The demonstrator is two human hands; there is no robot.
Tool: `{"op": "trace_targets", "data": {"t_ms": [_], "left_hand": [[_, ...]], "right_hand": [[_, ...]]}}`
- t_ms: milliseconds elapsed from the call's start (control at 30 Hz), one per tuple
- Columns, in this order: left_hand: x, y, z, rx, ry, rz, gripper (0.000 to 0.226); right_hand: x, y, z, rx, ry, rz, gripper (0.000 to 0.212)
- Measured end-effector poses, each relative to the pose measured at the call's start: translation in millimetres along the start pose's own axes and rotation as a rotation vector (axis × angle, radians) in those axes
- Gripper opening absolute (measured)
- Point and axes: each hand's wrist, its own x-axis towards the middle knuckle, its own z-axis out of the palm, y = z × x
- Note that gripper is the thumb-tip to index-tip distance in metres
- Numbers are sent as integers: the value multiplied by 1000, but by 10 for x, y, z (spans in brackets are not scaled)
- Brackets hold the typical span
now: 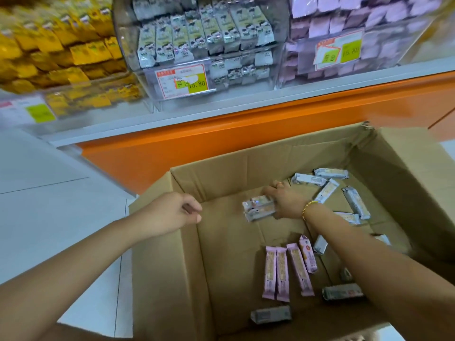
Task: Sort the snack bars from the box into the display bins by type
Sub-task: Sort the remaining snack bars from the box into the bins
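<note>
Behind the box [157,254], off to its left, the yellow bin [61,52] is stacked full. Your left hand [174,212] hovers over the box's left wall at the back corner, fingers loosely curled with nothing in them. Straight behind the box sits the grey-and-white bin [204,38], with a price tag [183,81] on its front. Down inside the box, towards the back wall, there's the bundle of grey-and-white bars [259,207], and your right hand [285,200] is clamped round it, fingers wrapped over the top, a beaded bracelet [309,209] on that wrist. So your hands are well apart, one idle and one loaded. On the box floor near the front, four pink bars [288,271] lie side by side, the right-most tilted. Loose grey bars [320,178] are scattered across the box's back right corner, with a few more by your right forearm and near the front wall. Behind the box to the right, the purple bin [357,33] is packed.
</note>
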Motion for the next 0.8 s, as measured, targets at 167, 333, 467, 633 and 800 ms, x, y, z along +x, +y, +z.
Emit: {"op": "trace_targets", "data": {"t_ms": [167, 333, 467, 633, 800], "left_hand": [[-109, 360, -235, -118, -113, -19, 74], [-375, 592, -277, -255, -224, 51, 30], [-521, 660, -353, -433, -182, 39, 37], [-671, 705, -489, -739, -145, 143, 29], [-887, 841, -620, -936, -138, 259, 34]], "right_hand": [[-528, -727, -774, -97, 53, -292, 64], [-1039, -1129, -1224, -146, 128, -393, 64], [-1260, -1214, -1499, -53, 198, -425, 66], [-1506, -1225, -1759, 589, 237, -295, 86], [-1763, -1364, -1794, 1252, 11, -313, 40]]}}
